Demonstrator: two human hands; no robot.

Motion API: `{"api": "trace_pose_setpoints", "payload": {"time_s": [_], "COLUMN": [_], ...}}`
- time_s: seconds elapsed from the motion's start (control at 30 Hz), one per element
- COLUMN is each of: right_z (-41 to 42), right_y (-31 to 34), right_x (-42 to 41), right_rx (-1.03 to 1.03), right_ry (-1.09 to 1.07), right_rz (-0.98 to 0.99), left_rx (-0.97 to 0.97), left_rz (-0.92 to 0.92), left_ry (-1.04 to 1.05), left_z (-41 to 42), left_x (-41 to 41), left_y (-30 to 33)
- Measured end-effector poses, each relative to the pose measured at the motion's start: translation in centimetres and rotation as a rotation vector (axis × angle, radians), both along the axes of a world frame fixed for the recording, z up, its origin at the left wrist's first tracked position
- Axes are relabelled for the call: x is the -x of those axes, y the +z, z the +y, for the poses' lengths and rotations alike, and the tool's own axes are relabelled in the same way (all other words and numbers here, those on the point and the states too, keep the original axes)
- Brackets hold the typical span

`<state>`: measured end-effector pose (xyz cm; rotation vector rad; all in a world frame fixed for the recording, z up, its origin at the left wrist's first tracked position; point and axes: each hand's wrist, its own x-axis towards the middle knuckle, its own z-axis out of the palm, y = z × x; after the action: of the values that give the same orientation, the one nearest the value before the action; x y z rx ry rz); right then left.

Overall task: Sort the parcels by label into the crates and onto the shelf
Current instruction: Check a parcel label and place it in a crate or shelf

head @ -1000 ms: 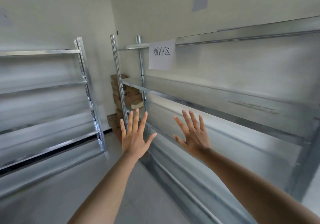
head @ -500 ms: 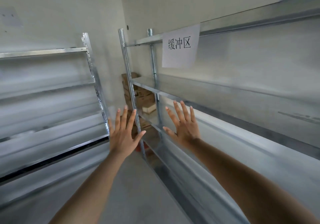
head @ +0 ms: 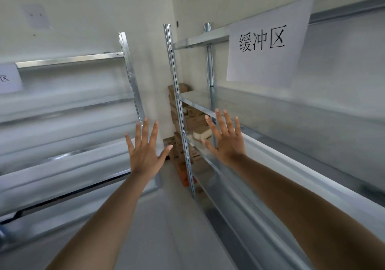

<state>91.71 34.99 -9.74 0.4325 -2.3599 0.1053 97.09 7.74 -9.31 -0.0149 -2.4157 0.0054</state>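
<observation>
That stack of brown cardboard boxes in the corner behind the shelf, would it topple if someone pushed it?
Probably: the cardboard boxes look unevenly stacked, edges misaligned, so a shove could tip them. Cardboard suggests stiff, easily gripped sides. Their weight cannot be judged.

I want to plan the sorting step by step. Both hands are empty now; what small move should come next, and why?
Probably step toward the stacked cardboard boxes in the corner and reach for one. The left hand and right hand are open and hold nothing, and the steel rack beside them looks bare.
</observation>
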Motion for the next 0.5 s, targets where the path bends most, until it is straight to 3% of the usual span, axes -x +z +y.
{"api": "trace_pose_setpoints", "payload": {"time_s": [0.5], "right_z": [-9.0], "right_y": [0.2], "right_x": [19.9], "right_rx": [0.03], "right_ry": [-0.254], "right_rz": [-0.036], "left_rx": [-0.039], "left_rz": [-0.037], "left_ry": [-0.263], "left_z": [-9.0], "left_x": [26.5], "left_y": [0.6]}}
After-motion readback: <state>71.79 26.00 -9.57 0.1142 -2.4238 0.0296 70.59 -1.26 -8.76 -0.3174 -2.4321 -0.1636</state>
